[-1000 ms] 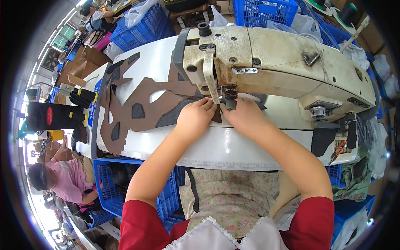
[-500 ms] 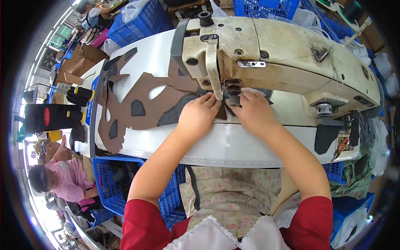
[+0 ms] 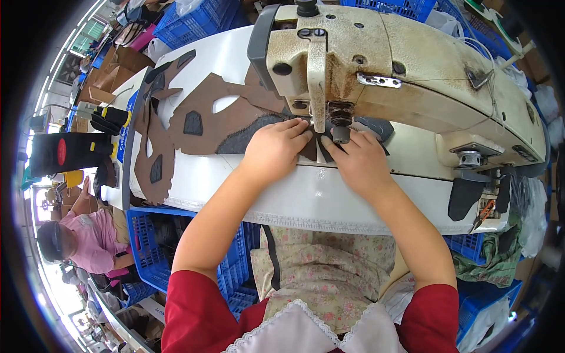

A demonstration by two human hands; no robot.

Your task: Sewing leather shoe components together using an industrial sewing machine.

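Observation:
My left hand (image 3: 272, 146) presses its bent, close-set fingers onto a large brown sheet (image 3: 200, 132) with dark grey patches stitched on it, just left of the presser area. My right hand (image 3: 364, 163) has its thumb and fingers closed on a dark grey piece (image 3: 329, 151) to the right of it. Between the hands comes down the head of a worn cream sewing machine (image 3: 318, 76); the needle point is hidden. A further dark grey piece (image 3: 376, 127) lies behind my right hand.
More brown cutouts (image 3: 154, 182) lie on the white table (image 3: 306, 203) at the left. A dark piece (image 3: 465, 199) and orange-handled snips (image 3: 484, 213) are at the table's right end. A blue crate (image 3: 147, 253) stands below the left edge. Another person (image 3: 88, 238) sits at far left.
The brown sheet has turned and slid away from me on the table, with both hands still close to the needle area. The whole view has also shifted slightly.

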